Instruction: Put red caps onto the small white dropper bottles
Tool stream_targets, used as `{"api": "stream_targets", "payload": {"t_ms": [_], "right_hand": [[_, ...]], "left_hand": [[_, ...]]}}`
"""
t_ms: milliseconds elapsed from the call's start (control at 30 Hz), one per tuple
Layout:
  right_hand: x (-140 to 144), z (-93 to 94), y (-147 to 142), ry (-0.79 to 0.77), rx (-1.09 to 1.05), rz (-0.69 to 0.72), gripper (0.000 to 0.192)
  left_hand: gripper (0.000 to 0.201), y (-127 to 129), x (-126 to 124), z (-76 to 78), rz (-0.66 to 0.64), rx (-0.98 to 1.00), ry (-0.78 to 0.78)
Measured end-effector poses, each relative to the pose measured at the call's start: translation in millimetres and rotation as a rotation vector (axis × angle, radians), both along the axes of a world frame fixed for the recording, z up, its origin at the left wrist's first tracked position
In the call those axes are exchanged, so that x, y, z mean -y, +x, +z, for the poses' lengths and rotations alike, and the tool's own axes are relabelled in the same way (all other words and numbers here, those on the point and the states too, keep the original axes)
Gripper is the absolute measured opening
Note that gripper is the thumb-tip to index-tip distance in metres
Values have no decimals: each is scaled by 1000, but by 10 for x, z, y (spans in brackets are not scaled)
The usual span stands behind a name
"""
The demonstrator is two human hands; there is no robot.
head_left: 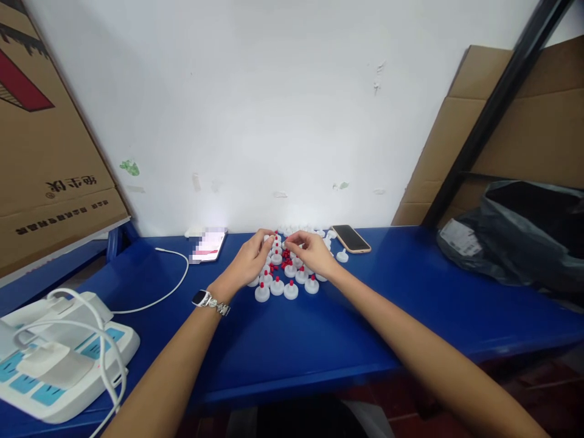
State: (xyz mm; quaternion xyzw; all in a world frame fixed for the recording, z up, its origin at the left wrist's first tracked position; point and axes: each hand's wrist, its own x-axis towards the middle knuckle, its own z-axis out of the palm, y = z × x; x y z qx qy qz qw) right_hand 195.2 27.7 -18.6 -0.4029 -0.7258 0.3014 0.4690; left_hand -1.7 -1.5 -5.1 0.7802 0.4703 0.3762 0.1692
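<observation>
Nearest to us, at the lower left, a white device with pale blue panels (55, 359) sits on the blue table (319, 340), its cord looped over its top so that the slack stays off the work surface. A white cable (171, 286) runs from that side toward a lit phone (207, 245) lying face up against the wall, where its screen can be read without lifting it.

Our forearms reach forward over bare table. The left wrist carries a watch (207, 300). The left hand (249, 263) rests at the left edge of the cluster of white caps with red tips (285, 274), its fingers curled as if pinching one small piece; we cannot tell what, if anything, sits between the fingertips. The right hand (312, 252) meets it from the other side, thumb and forefinger drawn together in a similar pinch over the far half of the cluster, the contents likewise hidden.

The finished-looking caps stand upright in close rows nearest us, red tips up, which keeps them ordered and countable. Behind the hands, plain white caps (328, 240) lie loose beside a second, dark phone (350, 238).

Farther off, a grey plastic bag (515, 237) lies at the right end of the table, and cardboard (50, 134) leans at both sides against the white wall (274, 91).
</observation>
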Motion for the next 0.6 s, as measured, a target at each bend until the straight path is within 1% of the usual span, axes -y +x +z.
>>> {"api": "stream_targets", "payload": {"t_ms": [133,233,367,467,600], "right_hand": [[28,39,94,159,327,-70,14],[46,72,138,214,523,-70,12],[122,141,146,221,675,-1,9],[215,203,162,251,782,10,13],[321,226,197,264,826,53,15]], "left_hand": [[41,32,15,-20,-11,-22,-4],[42,46,20,-28,-25,-26,-13],[41,51,20,-27,-35,-23,-21],[41,55,22,-19,-32,-26,-19],[42,74,27,-14,-31,-48,-7]]}}
